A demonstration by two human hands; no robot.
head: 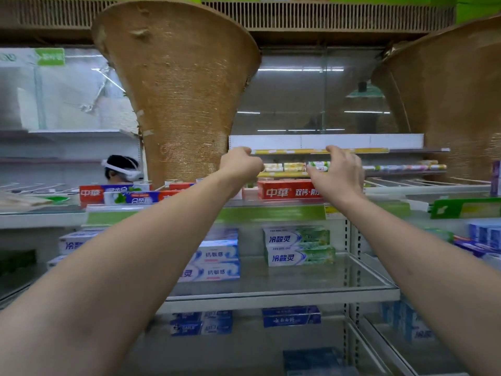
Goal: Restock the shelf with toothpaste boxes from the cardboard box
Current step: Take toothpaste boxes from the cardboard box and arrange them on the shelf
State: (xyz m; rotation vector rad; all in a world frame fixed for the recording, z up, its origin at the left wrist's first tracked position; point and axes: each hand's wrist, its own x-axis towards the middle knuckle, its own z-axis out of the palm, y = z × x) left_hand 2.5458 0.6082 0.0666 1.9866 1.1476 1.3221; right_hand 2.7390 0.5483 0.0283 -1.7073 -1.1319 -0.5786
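Both bare arms reach forward to the top glass shelf (271,204) with the green price strip along its front edge. The left hand (240,165) is curled into a fist above the shelf's left part, its back to the camera; whether it grips anything cannot be told. The right hand (336,172) has bent fingers and hangs in front of the right end of a long red toothpaste box (287,189), which lies lengthwise near the shelf's front edge. A small green-and-white box (318,166) sits just beside the thumb, but a grip on it cannot be made out.

Further left on the same level lie mixed red, white and blue toothpaste boxes (127,195).

The middle glass shelf (284,291) holds two white-and-green toothpaste boxes (299,246) stacked towards its back right, and a stack of white-and-blue toothpaste boxes (217,260) to their left, apart from them. On the lower shelf (244,346) dark blue toothpaste boxes (291,317) lie on the right, with blue-and-white boxes (202,322) on the left.

A brown woven cone-shaped pillar (179,85) rises behind the shelving. Beside it, another person wearing a white headset (122,170) stands beyond the shelves.
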